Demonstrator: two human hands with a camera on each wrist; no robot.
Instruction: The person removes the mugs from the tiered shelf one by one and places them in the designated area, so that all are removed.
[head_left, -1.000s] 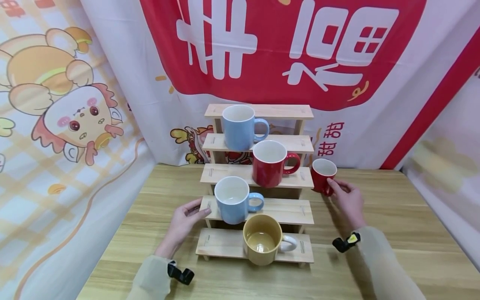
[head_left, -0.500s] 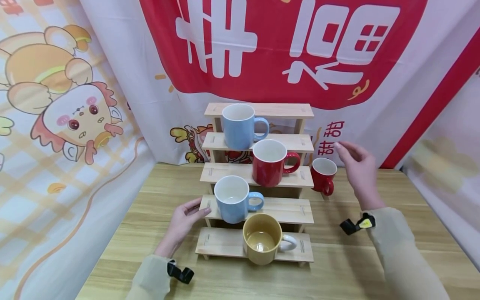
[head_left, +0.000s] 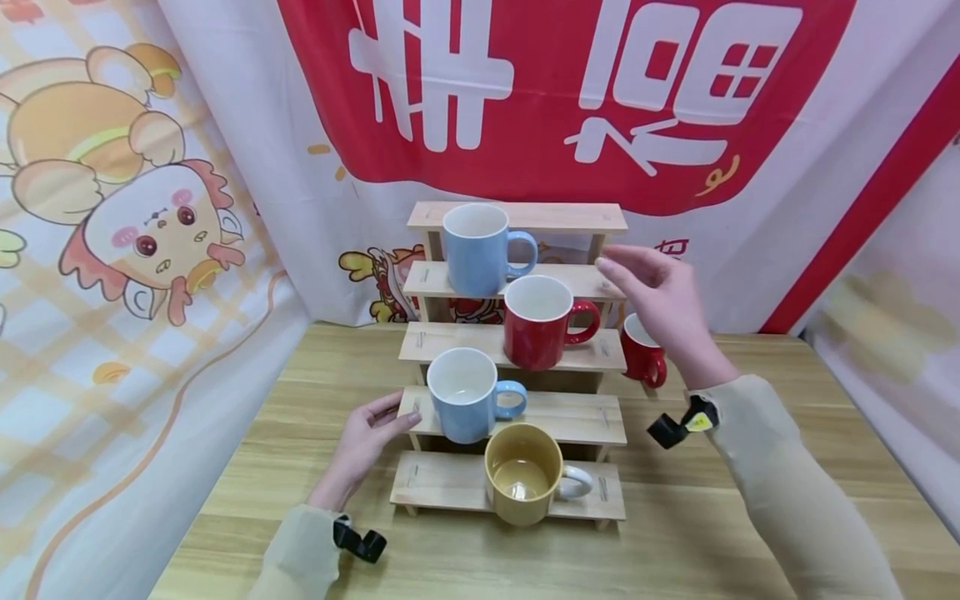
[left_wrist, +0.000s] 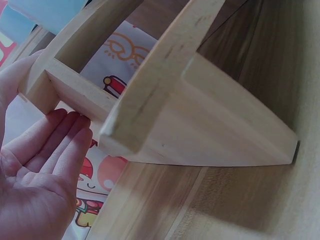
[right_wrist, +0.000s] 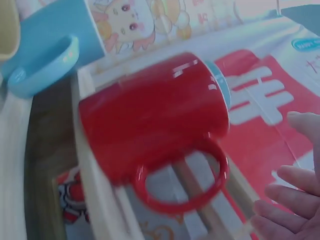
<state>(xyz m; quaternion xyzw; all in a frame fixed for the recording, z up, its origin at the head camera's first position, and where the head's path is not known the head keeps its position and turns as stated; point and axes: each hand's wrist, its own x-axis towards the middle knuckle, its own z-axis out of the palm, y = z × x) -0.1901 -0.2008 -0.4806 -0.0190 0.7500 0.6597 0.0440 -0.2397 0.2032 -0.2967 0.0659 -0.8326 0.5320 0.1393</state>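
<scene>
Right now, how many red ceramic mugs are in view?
2. One red mug stands on the middle step of the five-step light wooden rack; a second red mug stands on the wood-grain tabletop beside it, partly covered by the right hand.

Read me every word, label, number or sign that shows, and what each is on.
"福": white, sideways, on the red patch.
"幸": cut off above, beside it.
Small red character by the right hand: partly hidden, unreadable.
Red marks on the cloth near the edges: unreadable.
Yellow tag on the strap: too small to read.
Blue label, right wrist view: too blurred.
Mugs: no text shows.
</scene>
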